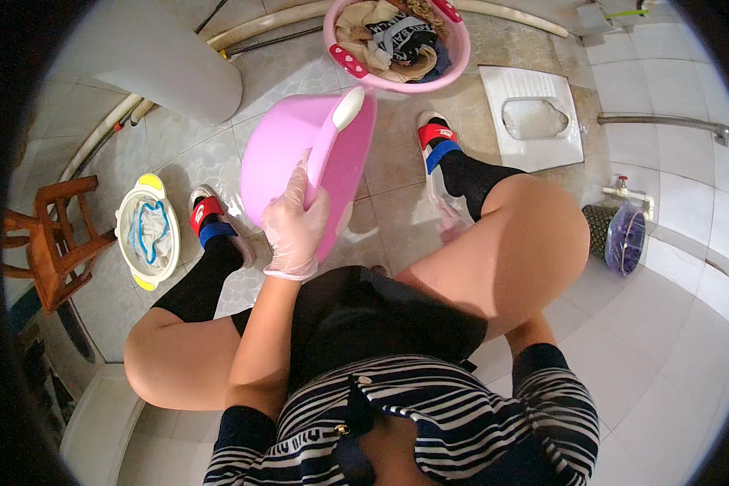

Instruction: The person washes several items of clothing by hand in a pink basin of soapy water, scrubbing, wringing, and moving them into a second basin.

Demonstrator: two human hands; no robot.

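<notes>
A pink plastic wash basin (pixel 287 142) is tipped on its side between my feet, its mouth turned to the right. My left hand (pixel 298 225), in a thin clear glove, grips the basin's rim, fingers wrapped round the edge. My right forearm passes beneath my right thigh. Past the thigh, close to my right foot, a small part of my gloved right hand (pixel 452 222) shows; its fingers are too hidden to read. Beyond the basin stands a second pink tub (pixel 459 61) filled with clothes (pixel 393 36).
At left are a small white-and-yellow basin (pixel 126 231) holding cloth and a brown wooden stool (pixel 61 243). A squat toilet (pixel 535 117) lies at far right. A tap (pixel 621 185) and a purple-bagged bin (pixel 626 239) stand by the tiled wall. A white column (pixel 194 77) rises at far left.
</notes>
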